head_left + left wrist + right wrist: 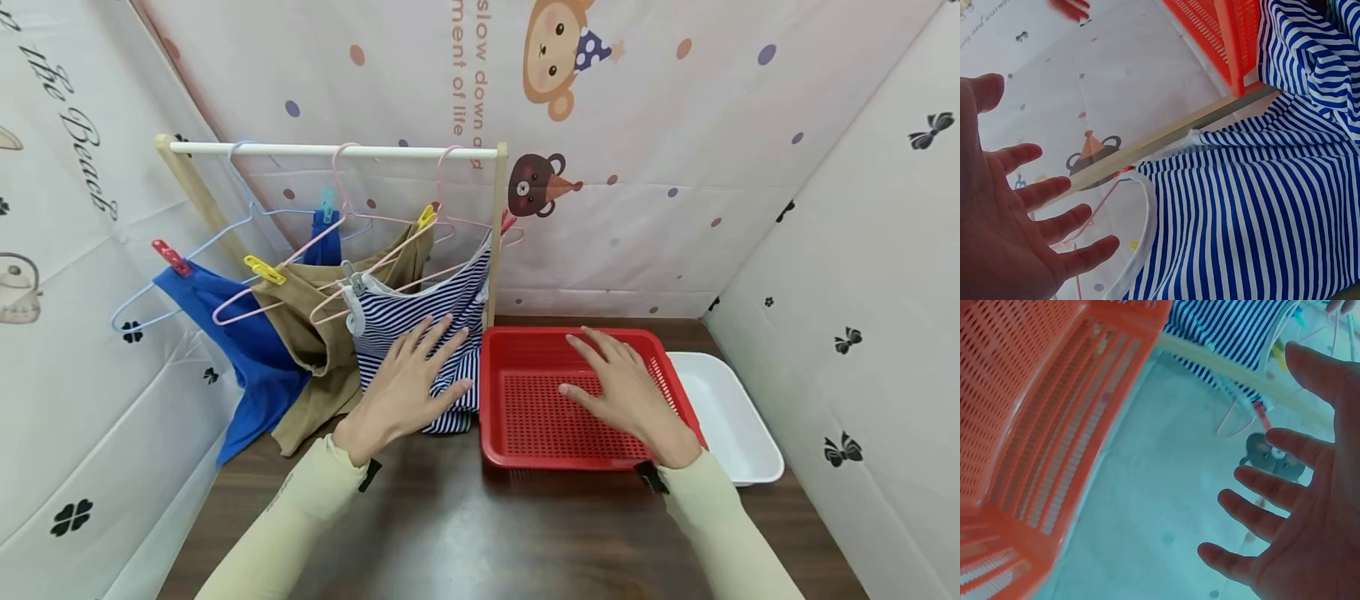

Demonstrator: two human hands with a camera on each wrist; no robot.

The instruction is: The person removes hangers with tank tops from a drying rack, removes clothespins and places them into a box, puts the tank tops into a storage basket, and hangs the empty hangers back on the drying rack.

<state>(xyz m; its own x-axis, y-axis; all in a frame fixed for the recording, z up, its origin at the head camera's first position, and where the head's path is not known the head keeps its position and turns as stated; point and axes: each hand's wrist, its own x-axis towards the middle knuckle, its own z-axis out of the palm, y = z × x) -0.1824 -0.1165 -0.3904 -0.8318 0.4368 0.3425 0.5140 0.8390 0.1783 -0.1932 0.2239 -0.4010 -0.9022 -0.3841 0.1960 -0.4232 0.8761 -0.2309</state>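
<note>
My left hand hovers palm down, fingers spread, in front of a blue-and-white striped garment. That garment hangs from a pink hanger, held by a grey clothespin and a red clothespin. In the left wrist view the palm and fingers hold nothing. Over the red basket my right hand is spread with nothing in it. Beside the striped garment hang khaki trousers with yellow clothespins, then a blue garment with a red clothespin and a light-blue clothespin.
A drying rack with a white rod and wooden posts stands at the back left. A white tray sits partly behind the red basket's right side. Printed cloth walls enclose the dark wooden table.
</note>
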